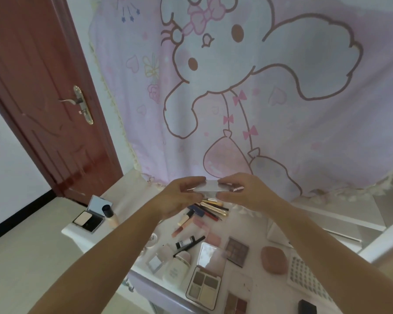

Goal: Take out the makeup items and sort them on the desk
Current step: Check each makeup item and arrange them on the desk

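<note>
Both forearms reached up from the bottom edge of the view and met above the desk (132,207), over its far half. Below them, toward the near edge, lay an open 4-pan eyeshadow palette (203,283) with its mirror lid raised, a darker multi-pan palette (237,251) just behind it, and a pink oval case (273,259) to the right. Further back a cluster of brushes and pencils (213,208) lay fanned toward the far edge; an open powder compact (90,219) sat at the left corner.

Held in the air between the hands was a small flat silvery compact (208,186), its long axis running left to right. The left hand (183,196) pinched its left end, thumb below and fingers curled over the top; the right hand (243,191) pinched the right end the same way. Neither hand was nearer. Likely it was about to be opened or set down with its group.
</note>
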Motion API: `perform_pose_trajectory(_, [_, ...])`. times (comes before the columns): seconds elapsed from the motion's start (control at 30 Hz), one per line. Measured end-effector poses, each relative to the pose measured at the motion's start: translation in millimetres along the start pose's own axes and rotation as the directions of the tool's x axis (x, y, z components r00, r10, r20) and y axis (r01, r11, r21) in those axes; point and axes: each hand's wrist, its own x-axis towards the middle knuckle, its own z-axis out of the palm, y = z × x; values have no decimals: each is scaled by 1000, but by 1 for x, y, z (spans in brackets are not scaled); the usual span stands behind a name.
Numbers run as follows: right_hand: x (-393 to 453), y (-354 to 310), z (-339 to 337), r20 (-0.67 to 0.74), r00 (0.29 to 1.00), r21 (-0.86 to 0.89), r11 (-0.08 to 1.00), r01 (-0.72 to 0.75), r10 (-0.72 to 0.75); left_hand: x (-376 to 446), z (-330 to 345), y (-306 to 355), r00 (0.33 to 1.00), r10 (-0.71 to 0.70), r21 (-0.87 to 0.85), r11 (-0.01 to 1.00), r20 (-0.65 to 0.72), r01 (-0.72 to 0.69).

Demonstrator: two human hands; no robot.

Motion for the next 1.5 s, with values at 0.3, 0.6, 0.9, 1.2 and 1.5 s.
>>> perform_pose_trajectory(0.3, [16, 0, 37, -96, 995, 114, 993, 4, 7, 4, -21, -26, 994, 92, -291, 951, -52, -103])
perform_pose_trajectory(0.6, [16, 7, 30, 50, 999, 83, 997, -6, 2, -4, -26, -30, 995, 98, -287, 953, -4, -95])
perform_pose_trajectory(0.9, [23, 5, 25, 145, 986, -118, 988, 104, -86, -6, -30, -29, 998, 59, -190, 980, -12, -61])
perform_pose_trajectory(1.2, [20, 10, 24, 245, 954, -178, 959, 222, -176, -14, -29, -26, 1000, 2, 95, 995, -20, 0])
perform_pose_trajectory(1.5, [21, 15, 34, 289, 950, -142, 975, 169, -123, -17, -34, -42, 997, -73, 114, 991, -5, 73])
